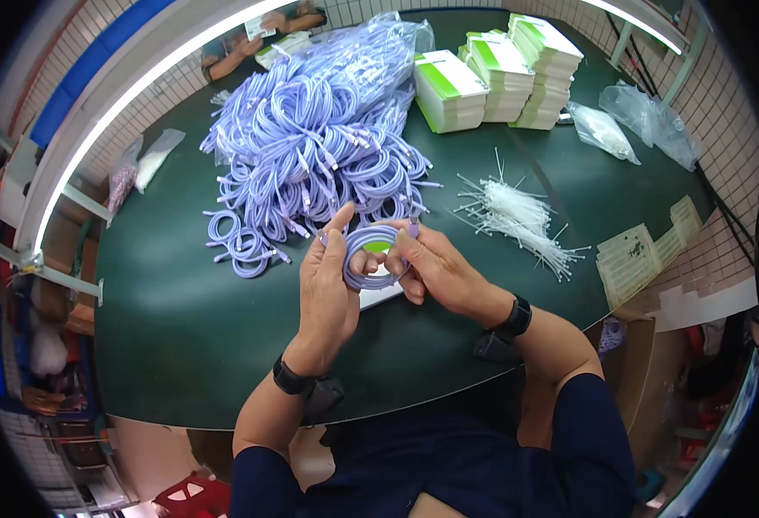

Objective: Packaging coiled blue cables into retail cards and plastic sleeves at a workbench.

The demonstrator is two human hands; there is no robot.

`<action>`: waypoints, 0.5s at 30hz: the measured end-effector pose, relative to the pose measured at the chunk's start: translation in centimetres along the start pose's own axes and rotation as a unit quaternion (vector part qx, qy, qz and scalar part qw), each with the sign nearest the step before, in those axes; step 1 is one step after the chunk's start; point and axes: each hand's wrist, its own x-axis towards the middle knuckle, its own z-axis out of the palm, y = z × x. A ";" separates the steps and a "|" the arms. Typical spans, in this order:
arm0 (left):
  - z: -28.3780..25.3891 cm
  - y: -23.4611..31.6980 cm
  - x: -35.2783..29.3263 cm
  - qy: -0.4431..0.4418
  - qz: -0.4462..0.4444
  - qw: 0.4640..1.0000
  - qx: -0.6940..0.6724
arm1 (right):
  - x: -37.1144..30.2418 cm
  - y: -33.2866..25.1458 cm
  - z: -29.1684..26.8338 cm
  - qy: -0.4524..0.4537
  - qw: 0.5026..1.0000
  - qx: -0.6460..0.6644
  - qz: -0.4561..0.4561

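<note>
Fingers of the left hand (323, 285) and right hand (449, 272) are closed on opposite sides of a purple coil (370, 281), held above the green table (189, 345) in the head view. One plug (413, 226) sticks up by the right thumb. Under the coil lies a green-and-white card (383, 296), partly hidden. Beyond the hands is a heap of purple cables (310, 129); white ties (513, 216) are spread to its right, with card stacks (453, 95) behind them.
</note>
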 end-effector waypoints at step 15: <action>-0.8 0.5 -3.4 -0.107 0.038 0.948 0.297 | -0.2 -1.7 -1.5 -0.259 0.938 -0.211 0.088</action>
